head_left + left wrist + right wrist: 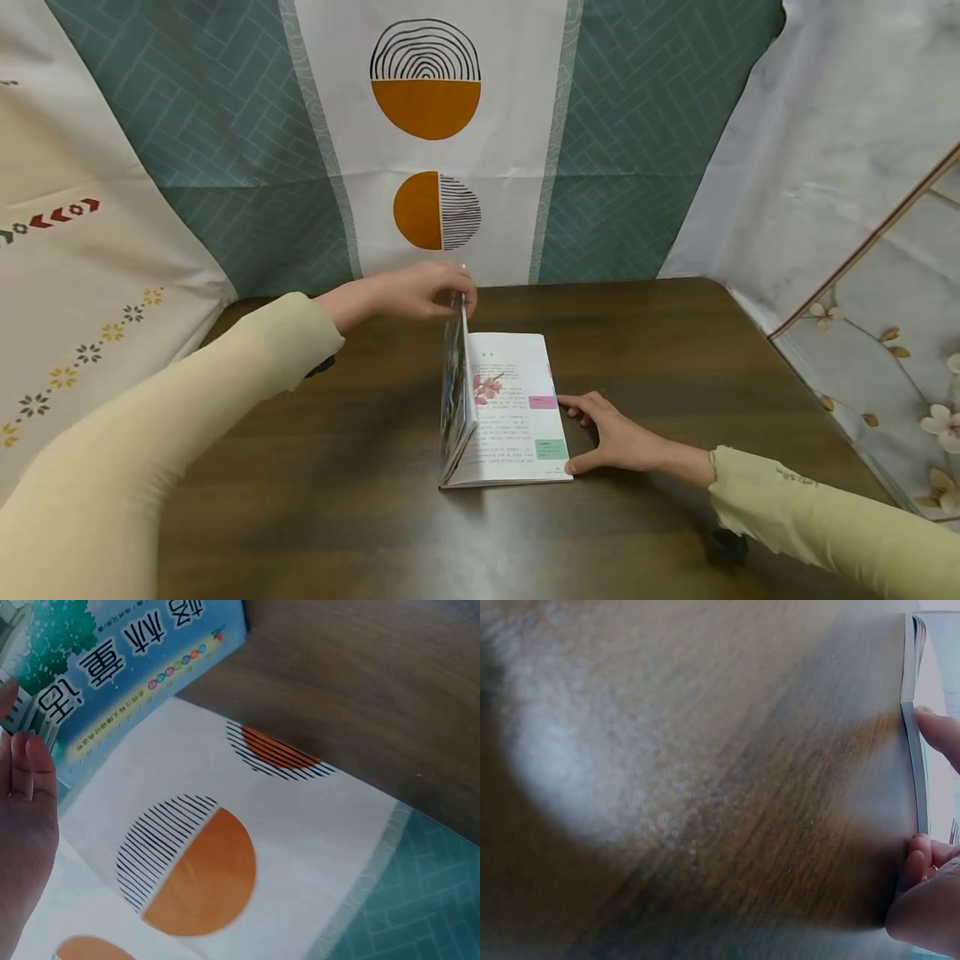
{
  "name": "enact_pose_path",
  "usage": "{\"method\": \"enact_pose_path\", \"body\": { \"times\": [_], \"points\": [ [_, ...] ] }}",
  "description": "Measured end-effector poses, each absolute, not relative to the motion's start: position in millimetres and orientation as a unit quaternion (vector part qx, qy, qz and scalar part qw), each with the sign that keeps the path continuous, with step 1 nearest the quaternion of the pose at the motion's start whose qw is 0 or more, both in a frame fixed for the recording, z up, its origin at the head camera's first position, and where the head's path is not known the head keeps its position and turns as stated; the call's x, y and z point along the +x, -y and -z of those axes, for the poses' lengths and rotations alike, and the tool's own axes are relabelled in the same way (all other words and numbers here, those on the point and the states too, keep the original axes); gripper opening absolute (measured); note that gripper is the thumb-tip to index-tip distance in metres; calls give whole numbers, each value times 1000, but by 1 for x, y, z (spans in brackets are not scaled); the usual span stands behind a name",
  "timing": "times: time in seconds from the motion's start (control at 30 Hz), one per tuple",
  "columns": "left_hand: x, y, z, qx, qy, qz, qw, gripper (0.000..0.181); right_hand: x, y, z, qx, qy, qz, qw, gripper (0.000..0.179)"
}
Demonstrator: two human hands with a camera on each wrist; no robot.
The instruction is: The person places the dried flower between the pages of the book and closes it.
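An open book lies on the brown table, its left part standing nearly upright. My left hand pinches the top of that raised part. In the left wrist view its blue cover shows large white characters and a green tree, with the left fingers at its edge. My right hand rests by the flat right-hand page, thumb on the lower corner and index finger touching the side edge. In the right wrist view the right thumb and fingertips touch the book's edge, apart from each other.
The dark wooden table extends around the book. Behind it hangs a white and teal cloth with orange half circles. Pale patterned cloths border the left side and right side.
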State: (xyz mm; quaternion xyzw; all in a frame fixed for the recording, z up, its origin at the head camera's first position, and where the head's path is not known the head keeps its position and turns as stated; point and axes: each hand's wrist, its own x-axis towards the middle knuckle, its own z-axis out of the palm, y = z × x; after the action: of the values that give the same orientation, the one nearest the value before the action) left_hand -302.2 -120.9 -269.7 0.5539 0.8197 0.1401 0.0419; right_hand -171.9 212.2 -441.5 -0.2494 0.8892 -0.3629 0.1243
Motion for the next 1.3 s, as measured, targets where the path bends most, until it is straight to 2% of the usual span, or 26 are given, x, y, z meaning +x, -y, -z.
{"method": "enact_pose_path", "body": {
  "times": [0.27, 0.63, 0.9, 1.3],
  "points": [
    [-309, 94, 272, 528, -830, -139, 112, 13, -171, -213, 443, -263, -890, 359, 99, 93],
    [-324, 54, 295, 529, -831, -102, 137, 17, -167, -214, 443, -264, -891, 357, 88, 92],
    [-334, 29, 320, 527, -826, -111, 166, 17, -164, -211, 442, -250, -896, 353, 105, 94],
    [-336, 7, 359, 523, -829, -101, 174, 14, -163, -212, 443, -263, -895, 346, 100, 94]
  ]
}}
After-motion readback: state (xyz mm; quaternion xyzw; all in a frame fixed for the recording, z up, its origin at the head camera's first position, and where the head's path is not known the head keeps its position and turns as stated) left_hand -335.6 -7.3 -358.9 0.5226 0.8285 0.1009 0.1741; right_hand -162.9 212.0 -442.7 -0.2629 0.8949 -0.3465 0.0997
